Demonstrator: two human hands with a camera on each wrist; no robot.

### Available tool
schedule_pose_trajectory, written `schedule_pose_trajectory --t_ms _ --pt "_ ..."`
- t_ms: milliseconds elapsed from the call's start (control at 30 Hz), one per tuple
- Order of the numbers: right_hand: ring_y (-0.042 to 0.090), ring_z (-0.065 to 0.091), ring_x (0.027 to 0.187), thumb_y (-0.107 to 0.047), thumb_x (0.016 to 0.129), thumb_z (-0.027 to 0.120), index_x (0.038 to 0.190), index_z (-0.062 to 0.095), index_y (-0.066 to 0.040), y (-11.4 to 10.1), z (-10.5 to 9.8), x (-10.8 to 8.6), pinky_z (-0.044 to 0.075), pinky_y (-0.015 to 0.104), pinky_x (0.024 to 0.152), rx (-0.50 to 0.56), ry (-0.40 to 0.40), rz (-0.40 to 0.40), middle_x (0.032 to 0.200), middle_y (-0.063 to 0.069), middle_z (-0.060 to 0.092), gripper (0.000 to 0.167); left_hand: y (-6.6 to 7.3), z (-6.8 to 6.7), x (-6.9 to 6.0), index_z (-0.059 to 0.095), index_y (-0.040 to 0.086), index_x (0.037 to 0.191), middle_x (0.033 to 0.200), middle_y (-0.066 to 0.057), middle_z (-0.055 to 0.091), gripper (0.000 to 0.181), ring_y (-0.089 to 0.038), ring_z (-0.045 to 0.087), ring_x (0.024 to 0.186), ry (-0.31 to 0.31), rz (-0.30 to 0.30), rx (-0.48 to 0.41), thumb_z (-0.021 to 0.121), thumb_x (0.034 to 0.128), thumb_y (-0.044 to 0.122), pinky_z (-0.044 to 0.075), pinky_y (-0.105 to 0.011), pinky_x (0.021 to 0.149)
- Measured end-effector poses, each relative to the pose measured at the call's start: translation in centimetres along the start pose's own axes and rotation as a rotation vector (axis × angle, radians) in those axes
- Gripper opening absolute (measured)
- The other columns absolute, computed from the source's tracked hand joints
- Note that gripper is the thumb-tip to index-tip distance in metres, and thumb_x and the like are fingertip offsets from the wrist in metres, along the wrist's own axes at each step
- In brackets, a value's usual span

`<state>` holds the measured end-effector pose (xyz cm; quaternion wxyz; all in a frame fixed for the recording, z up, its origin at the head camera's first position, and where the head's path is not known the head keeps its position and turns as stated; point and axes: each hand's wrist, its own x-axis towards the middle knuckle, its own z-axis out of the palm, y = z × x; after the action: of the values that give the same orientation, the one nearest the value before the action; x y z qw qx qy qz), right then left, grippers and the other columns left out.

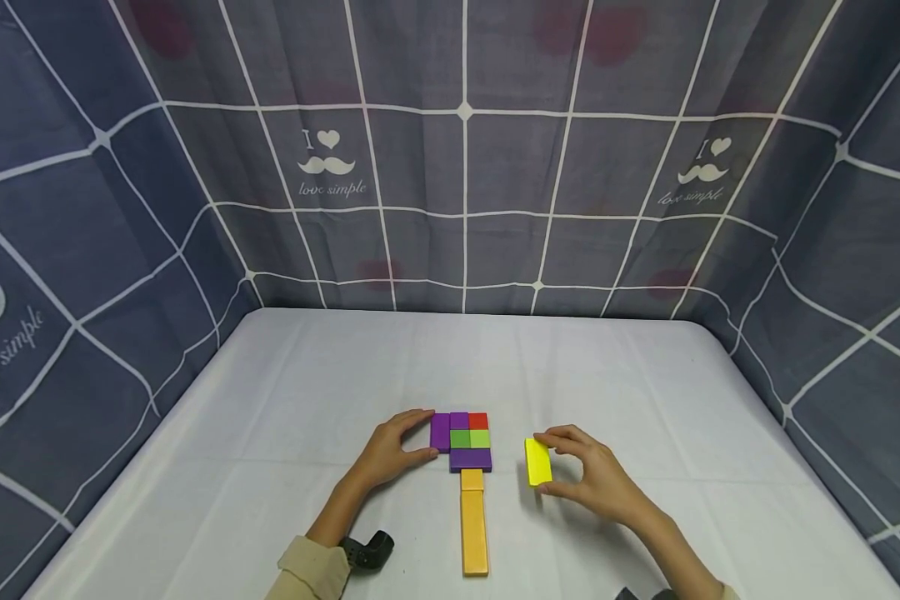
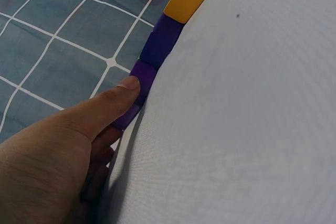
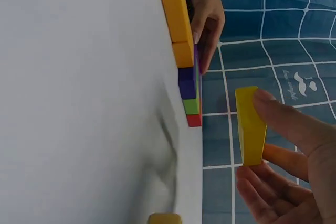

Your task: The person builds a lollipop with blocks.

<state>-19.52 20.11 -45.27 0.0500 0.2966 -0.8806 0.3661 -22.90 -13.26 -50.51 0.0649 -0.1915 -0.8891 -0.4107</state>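
Observation:
My left hand [image 1: 390, 450] pinches an upright purple block [image 1: 440, 433] by its two ends, thumb at the near end. This block adjoins a flat cluster on the table: a small purple block [image 1: 459, 421], a red block [image 1: 478, 421], a green block [image 1: 460, 439], a light green block [image 1: 479, 439] and a wide purple block [image 1: 470, 460]. Below them run a short orange block [image 1: 472, 480] and a long orange block [image 1: 474, 533]. To the right, my right hand [image 1: 596, 475] holds a yellow block [image 3: 251, 127] above the table, between thumb and fingers at its ends.
A white cloth [image 1: 330, 358] covers the table. Dark grey curtains [image 1: 412, 167] with white grid lines enclose its back and sides. A black wrist device [image 1: 370, 550] sits on the left wrist. A small yellowish shape [image 3: 164, 219], unclear in kind, shows at the right wrist view's bottom edge.

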Motion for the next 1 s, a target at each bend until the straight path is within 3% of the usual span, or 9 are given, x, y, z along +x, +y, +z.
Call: schedule_pose_trajectory --t_ms 267,500,1000 --pt "0.03 0.057 0.101 -0.03 0.072 0.079 0.126 0.056 -0.005 -0.3 0.3 3.2 0.05 0.044 0.085 -0.006 0.039 0.027 0.122 0.005 0.053 0.063 0.0 -0.1 0.0 0.054 0.013 0.13 0.131 -0.008 0.052 0.063 -0.025 0.043 0.125 -0.014 -0.037 0.007 0.077 0.0745 0.034 0.033 -0.043 0.105" --pt "0.028 0.055 0.104 -0.026 0.075 0.077 0.129 0.053 -0.004 -0.2 2.2 5.3 0.049 0.042 0.088 -0.005 0.025 0.064 0.124 0.006 0.051 0.064 -0.2 0.0 0.0 0.055 0.01 0.128 0.128 -0.01 0.054 0.063 -0.027 0.045 0.123 0.001 0.001 -0.012 0.076 0.0744 0.035 0.035 -0.045 0.103" --pt "0.025 0.05 0.111 -0.018 0.074 0.079 0.128 0.052 0.004 0.7 4.3 6.3 0.042 0.041 0.098 -0.054 -0.045 0.153 0.123 0.012 0.052 0.064 -0.2 0.1 0.0 0.055 0.009 0.128 0.128 -0.009 0.054 0.063 -0.028 0.045 0.122 0.0 0.01 0.007 0.076 0.0747 0.036 0.035 -0.045 0.103"
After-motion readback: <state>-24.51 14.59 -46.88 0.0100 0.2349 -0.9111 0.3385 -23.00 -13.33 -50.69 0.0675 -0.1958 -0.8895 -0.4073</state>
